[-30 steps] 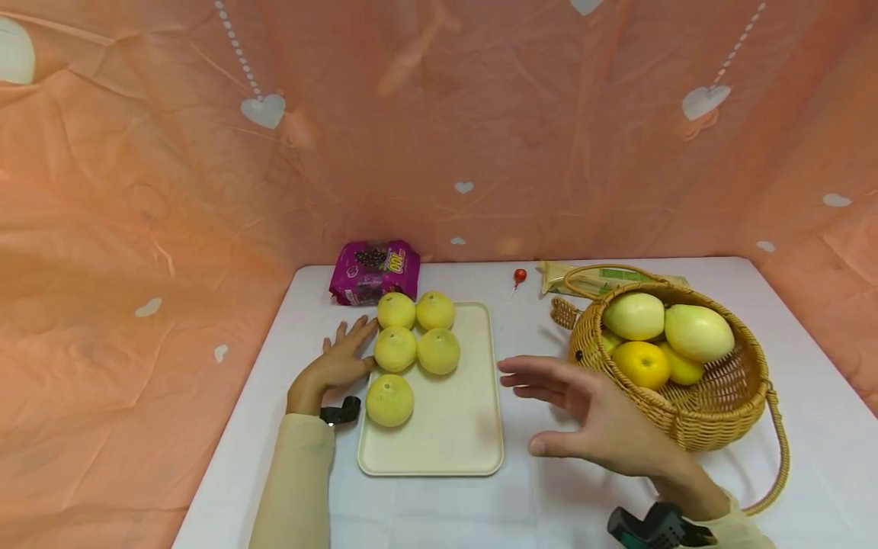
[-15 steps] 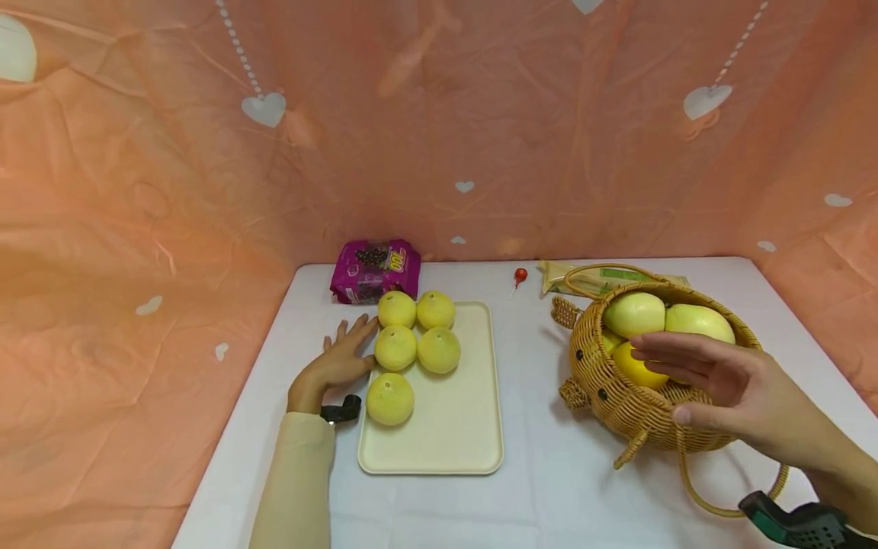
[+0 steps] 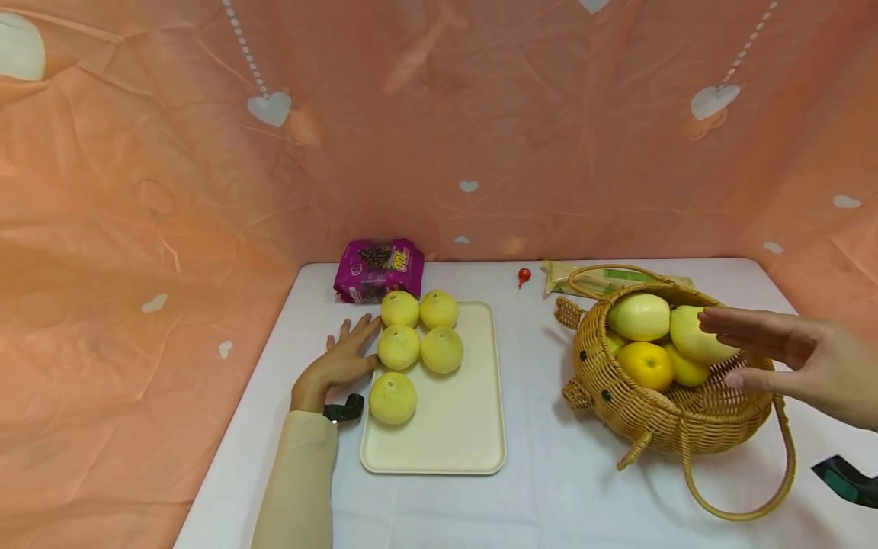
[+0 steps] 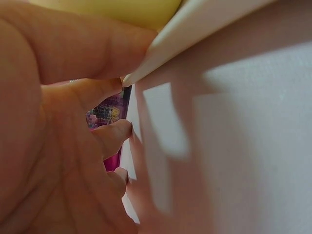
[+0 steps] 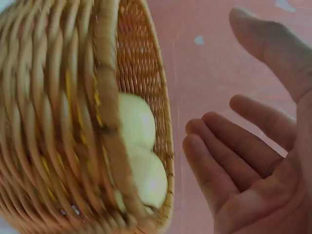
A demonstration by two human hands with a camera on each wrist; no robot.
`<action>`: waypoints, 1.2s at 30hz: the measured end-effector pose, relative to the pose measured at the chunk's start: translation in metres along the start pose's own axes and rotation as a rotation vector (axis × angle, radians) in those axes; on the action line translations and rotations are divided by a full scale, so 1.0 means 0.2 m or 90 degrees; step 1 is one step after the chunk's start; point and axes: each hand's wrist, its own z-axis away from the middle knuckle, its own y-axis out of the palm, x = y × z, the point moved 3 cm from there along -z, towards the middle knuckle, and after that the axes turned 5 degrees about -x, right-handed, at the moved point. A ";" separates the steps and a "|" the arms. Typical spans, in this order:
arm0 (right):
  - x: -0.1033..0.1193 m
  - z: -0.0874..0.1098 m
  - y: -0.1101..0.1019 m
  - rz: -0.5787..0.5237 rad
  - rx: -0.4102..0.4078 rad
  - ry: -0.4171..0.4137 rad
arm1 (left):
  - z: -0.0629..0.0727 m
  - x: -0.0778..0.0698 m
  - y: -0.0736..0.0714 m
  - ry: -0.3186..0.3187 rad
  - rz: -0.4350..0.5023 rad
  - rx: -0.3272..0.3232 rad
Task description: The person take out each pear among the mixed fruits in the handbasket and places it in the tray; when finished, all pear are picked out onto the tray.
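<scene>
My left hand [image 3: 341, 360] lies at the left side of a cream tray [image 3: 466, 435], fingers spread; in the left wrist view its thumb rests on the tray's rim [image 4: 180, 36]. Several round yellow fruits [image 3: 392, 398] sit on the tray, mostly along its left half. My right hand [image 3: 812, 366] hovers over the right side of a wicker basket [image 3: 638, 415] shaped like an animal, thumb apart from extended fingers, holding nothing. Inside the basket are large pale-green fruits [image 3: 639, 317] and smaller yellow fruits [image 3: 645, 366]. The right wrist view shows the palm beside the basket's opening.
Behind the tray lies a purple package [image 3: 379, 271]. A red lollipop [image 3: 524, 275] and a long beige-and-green packet [image 3: 569, 277] lie along the table's back edge. The basket's rope handle [image 3: 741, 515] loops onto the white table. An orange curtain [image 3: 439, 137] hangs behind.
My right hand has moved rightward from between tray and basket, across the basket's front to its right side. The left hand keeps its place by the tray.
</scene>
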 end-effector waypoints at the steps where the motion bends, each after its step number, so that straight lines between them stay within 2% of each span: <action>1: -0.01 -0.01 -0.01 0.020 -0.002 0.001 | 0.00 0.00 0.00 0.001 0.001 -0.002; 4: -0.02 -0.04 -0.05 0.082 -0.009 -0.004 | 0.00 0.00 0.00 0.004 0.005 -0.003; 8: 0.00 -0.09 -0.08 0.244 -0.010 0.008 | 0.01 0.00 0.00 0.000 0.004 0.000; 11: 0.02 -0.13 -0.08 0.373 0.013 0.001 | 0.01 0.00 0.00 -0.004 0.000 0.000; 14: 0.04 -0.17 -0.04 0.453 0.049 -0.028 | 0.01 0.00 0.00 -0.009 -0.002 0.000; 17: 0.05 -0.20 -0.01 0.486 0.067 -0.067 | 0.01 -0.01 0.00 -0.010 -0.002 0.000; 19: 0.05 -0.22 0.01 0.492 0.075 -0.071 | 0.01 -0.01 0.00 -0.010 -0.002 0.001; 24: 0.03 -0.25 0.05 0.504 0.114 -0.044 | 0.02 -0.01 0.00 -0.001 -0.002 0.001; 28: 0.01 -0.25 0.08 0.530 0.141 -0.042 | 0.01 -0.01 0.01 -0.001 0.000 0.000; 36: 0.00 -0.26 0.12 0.531 0.153 -0.118 | 0.01 -0.01 0.00 -0.003 -0.002 -0.002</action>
